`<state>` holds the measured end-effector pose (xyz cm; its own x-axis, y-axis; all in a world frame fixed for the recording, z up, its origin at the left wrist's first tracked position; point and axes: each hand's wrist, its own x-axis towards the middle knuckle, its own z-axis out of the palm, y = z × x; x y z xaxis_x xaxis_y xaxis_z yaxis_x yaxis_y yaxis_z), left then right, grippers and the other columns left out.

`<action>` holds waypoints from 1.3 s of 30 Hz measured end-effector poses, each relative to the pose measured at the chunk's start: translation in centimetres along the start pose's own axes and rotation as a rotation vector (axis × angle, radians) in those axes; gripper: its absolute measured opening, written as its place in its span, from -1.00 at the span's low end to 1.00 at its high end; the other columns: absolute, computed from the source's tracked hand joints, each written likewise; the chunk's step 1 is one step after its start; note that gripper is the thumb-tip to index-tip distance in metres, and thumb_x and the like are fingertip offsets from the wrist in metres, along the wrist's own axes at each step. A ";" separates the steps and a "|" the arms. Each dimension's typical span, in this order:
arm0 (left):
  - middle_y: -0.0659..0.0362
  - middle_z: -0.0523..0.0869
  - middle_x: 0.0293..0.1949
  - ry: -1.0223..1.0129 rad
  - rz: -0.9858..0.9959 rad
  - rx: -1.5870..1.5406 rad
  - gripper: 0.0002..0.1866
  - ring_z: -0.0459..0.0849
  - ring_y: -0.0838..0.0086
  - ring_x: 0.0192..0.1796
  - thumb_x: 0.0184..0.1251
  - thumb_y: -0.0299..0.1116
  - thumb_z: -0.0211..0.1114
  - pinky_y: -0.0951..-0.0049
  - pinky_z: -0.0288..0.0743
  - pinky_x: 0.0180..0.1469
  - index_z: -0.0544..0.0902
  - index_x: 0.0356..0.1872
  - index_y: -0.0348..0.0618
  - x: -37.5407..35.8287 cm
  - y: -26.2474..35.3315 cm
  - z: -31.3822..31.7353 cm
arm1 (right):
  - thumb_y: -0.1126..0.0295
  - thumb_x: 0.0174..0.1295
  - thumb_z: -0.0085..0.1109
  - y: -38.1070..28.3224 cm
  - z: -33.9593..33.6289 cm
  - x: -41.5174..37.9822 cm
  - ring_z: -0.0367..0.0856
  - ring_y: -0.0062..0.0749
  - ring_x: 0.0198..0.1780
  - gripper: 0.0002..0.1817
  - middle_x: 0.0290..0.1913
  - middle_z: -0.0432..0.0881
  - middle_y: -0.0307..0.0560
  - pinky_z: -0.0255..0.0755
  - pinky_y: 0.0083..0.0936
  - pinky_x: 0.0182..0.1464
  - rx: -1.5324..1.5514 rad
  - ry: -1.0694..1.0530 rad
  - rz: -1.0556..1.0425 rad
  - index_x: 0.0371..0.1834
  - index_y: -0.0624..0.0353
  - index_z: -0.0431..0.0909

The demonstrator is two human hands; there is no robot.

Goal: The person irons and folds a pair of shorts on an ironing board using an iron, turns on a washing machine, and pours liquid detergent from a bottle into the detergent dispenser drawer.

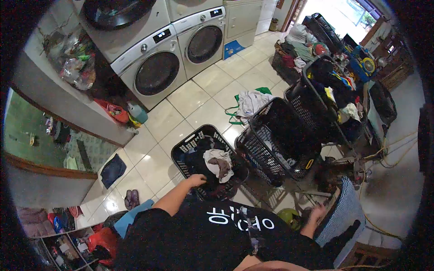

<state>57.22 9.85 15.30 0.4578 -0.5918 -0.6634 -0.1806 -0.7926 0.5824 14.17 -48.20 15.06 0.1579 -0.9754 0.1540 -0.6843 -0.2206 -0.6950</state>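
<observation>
A black plastic basket [184, 143] stands on the tiled floor in front of me, with dark clothes and a white and brown cloth [219, 165] in it. My left hand [197, 180] is at the near left edge of this basket, its fingers curled; what they hold, if anything, is too small to name. Off to the right, my right hand [318, 213] is beside a blue-grey striped cushion or fabric [340, 217]. Its fingers are blurred, and whether they grip the fabric is not clear.
Two front-loading machines [157, 73] line the back wall. More black baskets [257, 158] with dark clothes stand at the right, near a heaped basket [285, 65]. A white bundle [253, 103] lies on a green bag. Shoes [131, 198] and a dark cloth [113, 171] are on the floor at left.
</observation>
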 end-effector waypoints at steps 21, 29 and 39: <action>0.09 0.68 -0.27 0.263 -0.608 -0.703 -0.72 0.64 0.43 -0.34 0.15 -0.32 0.09 0.40 0.49 -0.34 0.59 -0.14 -0.16 -16.8 -45.9 -24.9 | 0.35 0.08 0.20 -64.1 38.8 -42.1 0.60 -0.24 -0.17 -0.72 -0.20 0.62 0.02 0.45 -0.39 -0.14 -0.097 -1.205 -0.665 -0.13 0.17 0.53; 0.02 0.66 -0.16 0.258 -0.415 -0.069 -0.63 0.65 0.20 -0.19 0.07 -0.22 0.08 0.30 0.49 -0.11 0.62 -0.10 -0.11 -14.5 -47.8 -29.2 | 0.27 0.14 0.08 -35.3 42.6 -39.2 0.59 -0.14 -0.14 -0.73 -0.20 0.59 0.06 0.46 -0.30 -0.19 -0.049 -0.980 -0.965 -0.12 0.12 0.51; 0.13 0.64 -0.46 0.161 -0.491 -0.453 -0.61 0.58 0.46 -0.50 0.08 -0.30 0.11 0.43 0.42 -0.54 0.56 -0.04 -0.19 -9.4 -46.7 -35.8 | 0.16 -0.03 0.16 -47.5 45.3 -32.5 0.62 -0.11 -0.30 -0.69 -0.33 0.64 0.03 0.48 -0.30 -0.24 -0.881 -1.308 -0.333 -0.31 0.13 0.61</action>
<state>92.55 57.71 11.15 0.5232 -0.1229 -0.8433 0.4469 -0.8030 0.3943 73.82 -5.78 11.26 0.5288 -0.3161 -0.7877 -0.6006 -0.7951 -0.0841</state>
